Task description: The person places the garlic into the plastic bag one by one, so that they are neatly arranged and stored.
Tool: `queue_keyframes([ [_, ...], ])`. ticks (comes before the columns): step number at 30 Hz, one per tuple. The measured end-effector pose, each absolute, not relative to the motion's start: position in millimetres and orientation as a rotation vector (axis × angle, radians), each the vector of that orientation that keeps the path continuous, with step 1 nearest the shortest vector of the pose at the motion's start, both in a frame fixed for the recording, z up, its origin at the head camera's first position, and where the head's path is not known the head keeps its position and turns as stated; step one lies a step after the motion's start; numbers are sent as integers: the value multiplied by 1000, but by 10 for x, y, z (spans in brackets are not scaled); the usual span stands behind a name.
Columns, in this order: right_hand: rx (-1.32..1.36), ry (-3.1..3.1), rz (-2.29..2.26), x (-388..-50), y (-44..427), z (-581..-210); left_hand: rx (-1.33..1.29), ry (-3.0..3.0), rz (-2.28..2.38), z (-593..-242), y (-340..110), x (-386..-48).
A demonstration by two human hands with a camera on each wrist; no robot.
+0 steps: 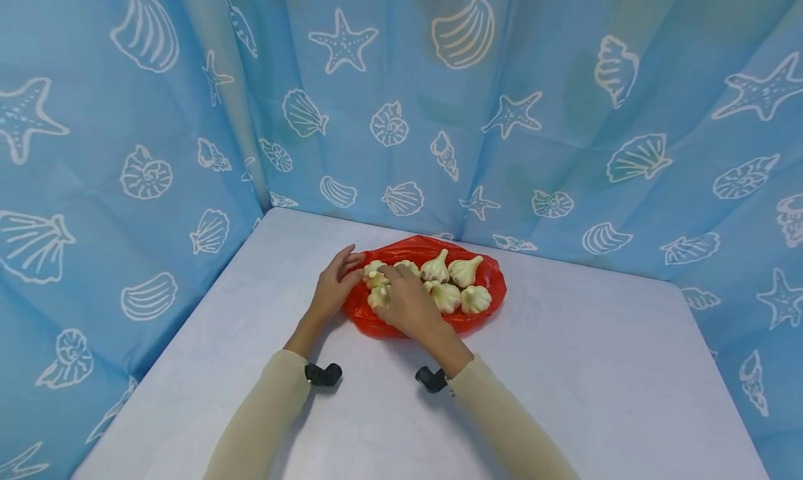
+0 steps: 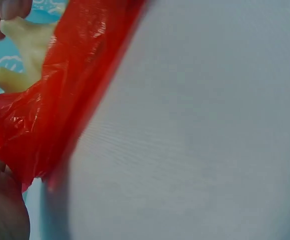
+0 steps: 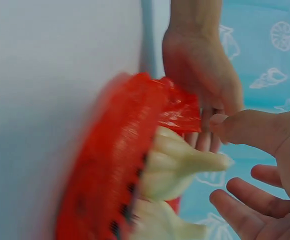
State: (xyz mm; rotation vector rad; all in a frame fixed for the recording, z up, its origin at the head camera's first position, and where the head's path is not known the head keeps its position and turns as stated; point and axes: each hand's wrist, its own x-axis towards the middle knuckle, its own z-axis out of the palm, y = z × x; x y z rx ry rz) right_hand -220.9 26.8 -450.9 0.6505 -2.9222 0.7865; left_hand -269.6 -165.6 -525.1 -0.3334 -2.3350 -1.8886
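Observation:
Several pale garlic bulbs (image 1: 464, 272) sit on a red plastic bag (image 1: 370, 324) with a crumpled edge. At the bag's left edge is my left hand (image 1: 329, 288), its fingers extended; in the right wrist view the bag's folded edge (image 3: 182, 112) lies against that hand and partly hides its fingers. My right hand (image 1: 410, 304) hovers over the bulbs at the left end. In the right wrist view its thumb and fingers are spread apart beside a garlic bulb (image 3: 167, 165), with nothing held between them. The left wrist view shows only part of the bulbs.
The bag lies near the back of a white table (image 1: 564, 368). A blue curtain (image 1: 389, 69) with shells and starfish hangs behind it and along the left side. Each wrist bears a small black camera mount (image 1: 324, 375).

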Motion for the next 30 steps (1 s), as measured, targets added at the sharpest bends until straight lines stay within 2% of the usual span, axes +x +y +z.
queue_keyframes([
  [7, 696, -2731, 874, -2252, 489, -4231, -348, -2317, -1859, -5137, -1676, -2784],
  [16, 661, -2572, 702, -2468, 997, -3884, -389, -2349, -1797, -4949, -1669, -2875],
  [22, 595, -2488, 588, -2595, 1357, -3660, -515, -2335, -1769, -4741, -1708, -2959],
  [30, 519, -2458, 520, -2740, 1703, -3701, -596, -2435, -1386, -4583, -1832, -3063],
])
